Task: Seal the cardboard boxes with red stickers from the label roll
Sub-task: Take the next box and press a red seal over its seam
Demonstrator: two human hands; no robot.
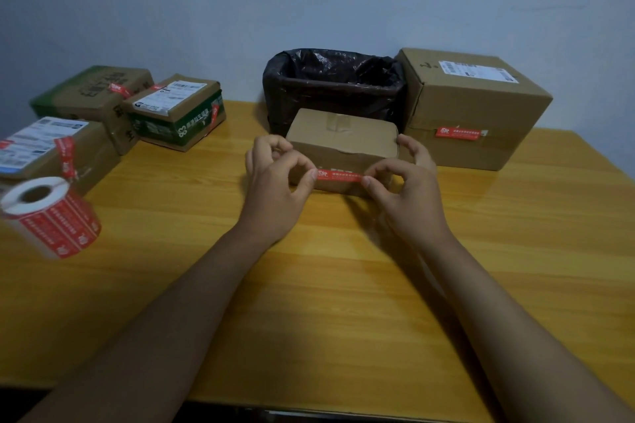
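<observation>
A small plain cardboard box stands in the middle of the wooden table. A red sticker is stretched level across the box's near face. My left hand pinches its left end between thumb and forefinger. My right hand pinches the right end the same way. Whether the sticker touches the box I cannot tell. The label roll of red stickers lies at the table's left edge.
A large box with a red sticker stands at the back right. A container lined with a black bag is behind the small box. Three stickered boxes sit at the back left. The wall is close behind.
</observation>
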